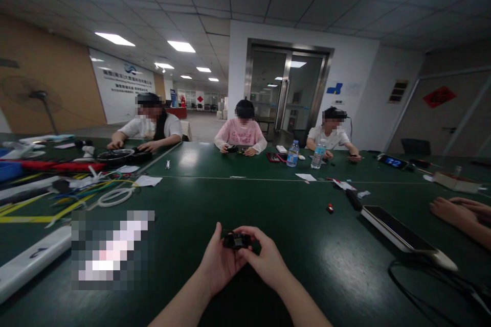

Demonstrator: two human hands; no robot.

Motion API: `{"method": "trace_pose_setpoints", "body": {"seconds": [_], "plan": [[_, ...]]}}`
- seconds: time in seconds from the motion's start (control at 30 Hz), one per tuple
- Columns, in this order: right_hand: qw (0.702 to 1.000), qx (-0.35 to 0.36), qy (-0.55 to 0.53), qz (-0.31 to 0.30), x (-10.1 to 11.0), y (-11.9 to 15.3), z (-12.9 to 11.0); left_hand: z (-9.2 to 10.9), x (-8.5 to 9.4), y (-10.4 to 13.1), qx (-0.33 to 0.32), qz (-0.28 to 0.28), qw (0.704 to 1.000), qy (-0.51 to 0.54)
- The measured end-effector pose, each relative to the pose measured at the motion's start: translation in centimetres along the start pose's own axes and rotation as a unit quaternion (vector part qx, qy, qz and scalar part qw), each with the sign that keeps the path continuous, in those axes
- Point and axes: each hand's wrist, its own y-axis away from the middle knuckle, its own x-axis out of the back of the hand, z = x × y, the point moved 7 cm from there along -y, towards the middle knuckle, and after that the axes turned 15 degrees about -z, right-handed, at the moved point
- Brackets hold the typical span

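Observation:
Between my two hands, above the dark green table (184, 286), is a small black part (237, 240) with a squarish block in its middle; its exact kind is too dark to make out. My left hand (218, 261) cradles it from the left and below, thumb pointing up beside it and fingers curled beneath. From the right, my right hand (268, 256) grips the same part, with the index finger over its far side and the thumb at its near edge. The fingertips underneath are partly hidden.
On my left lie a white power strip (36, 260), a blurred-out object (113, 250) and coiled cables (115, 196). A black-and-white slab-like device (402, 232) and a small red item (330, 208) lie right. Bottles (293, 154) stand farther back. Co-workers sit opposite; another person's hands (456, 212) rest right.

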Motion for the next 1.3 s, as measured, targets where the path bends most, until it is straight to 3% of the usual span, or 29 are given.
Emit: {"method": "trace_pose_setpoints", "body": {"seconds": [0.2,0.47,0.87,1.3], "plan": [[1.0,-0.008,-0.011,0.001,-0.1,-0.1,0.3,-0.4,-0.4,0.0,0.027,0.002,1.0,-0.009],[1.0,-0.002,-0.008,-0.012,-0.1,0.0,0.0,-0.2,0.4,-0.2,0.004,0.014,1.0,0.0],[1.0,0.005,0.002,-0.007,-0.2,-0.1,0.4,0.1,0.0,0.1,0.001,0.007,1.0,0.023],[0.999,-0.027,0.023,0.005,-0.2,-0.2,1.0,0.2,0.7,-0.1,-0.006,0.015,0.999,0.03]]}}
